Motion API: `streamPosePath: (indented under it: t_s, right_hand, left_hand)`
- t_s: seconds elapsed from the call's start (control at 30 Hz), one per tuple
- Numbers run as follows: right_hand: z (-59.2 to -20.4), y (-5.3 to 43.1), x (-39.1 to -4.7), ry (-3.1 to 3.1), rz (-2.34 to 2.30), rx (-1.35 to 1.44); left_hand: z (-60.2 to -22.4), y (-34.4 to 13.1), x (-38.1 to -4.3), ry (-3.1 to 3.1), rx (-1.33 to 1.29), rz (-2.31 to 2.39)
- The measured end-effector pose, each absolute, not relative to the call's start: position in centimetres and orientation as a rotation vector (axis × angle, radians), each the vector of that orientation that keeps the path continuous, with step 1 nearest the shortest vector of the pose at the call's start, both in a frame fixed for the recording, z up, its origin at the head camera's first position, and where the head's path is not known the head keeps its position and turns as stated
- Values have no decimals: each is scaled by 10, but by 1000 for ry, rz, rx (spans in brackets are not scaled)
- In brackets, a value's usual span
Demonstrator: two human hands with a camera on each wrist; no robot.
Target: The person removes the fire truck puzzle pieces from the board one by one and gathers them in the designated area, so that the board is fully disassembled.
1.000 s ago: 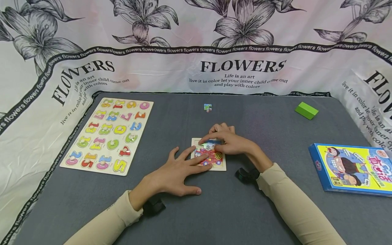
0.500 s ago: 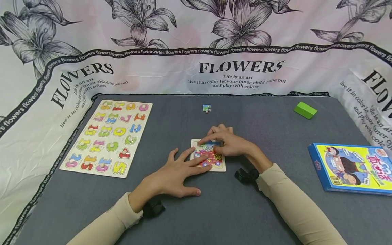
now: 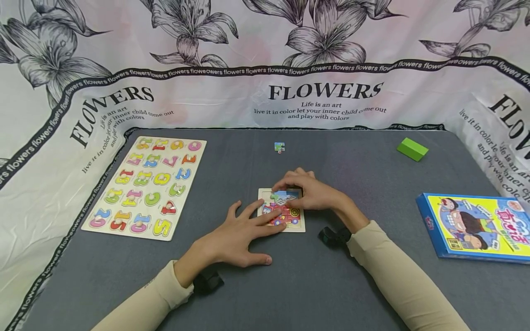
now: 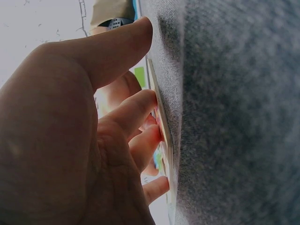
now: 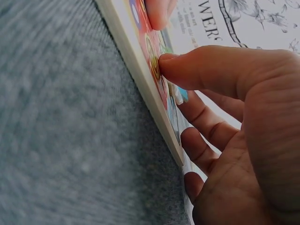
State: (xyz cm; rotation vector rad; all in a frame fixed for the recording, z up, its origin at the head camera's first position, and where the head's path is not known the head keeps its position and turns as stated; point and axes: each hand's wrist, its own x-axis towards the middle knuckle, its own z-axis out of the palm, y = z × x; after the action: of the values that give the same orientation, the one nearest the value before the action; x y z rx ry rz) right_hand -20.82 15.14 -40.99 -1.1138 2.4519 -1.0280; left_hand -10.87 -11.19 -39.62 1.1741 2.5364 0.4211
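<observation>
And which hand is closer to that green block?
The right hand, over the far part of the puzzle; the green block lies beyond it, off to the right. The left hand is farther, at the puzzle's left side.

A flower-printed pale sheet (image 3: 219,99) backs a dark grey tabletop (image 3: 236,168).

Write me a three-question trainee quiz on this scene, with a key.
1. True or false: the left hand has fingertips on the puzzle board.
2. Multiple choice: what colour is the block behind the box? A) red B) green C) yellow
3. Fill in: in the head view, the number board lies to the ____ of the puzzle board.

Key: 1 true; 2 B; 3 left.
</observation>
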Motion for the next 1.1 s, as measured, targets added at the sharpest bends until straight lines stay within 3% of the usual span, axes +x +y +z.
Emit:
streamPosePath:
  t_s: [1.1]
  right_hand:
    - [-414, 155, -212, 2513, -1128, -1053]
  left_hand:
    - [-398, -112, -109, 2550, 1175, 391]
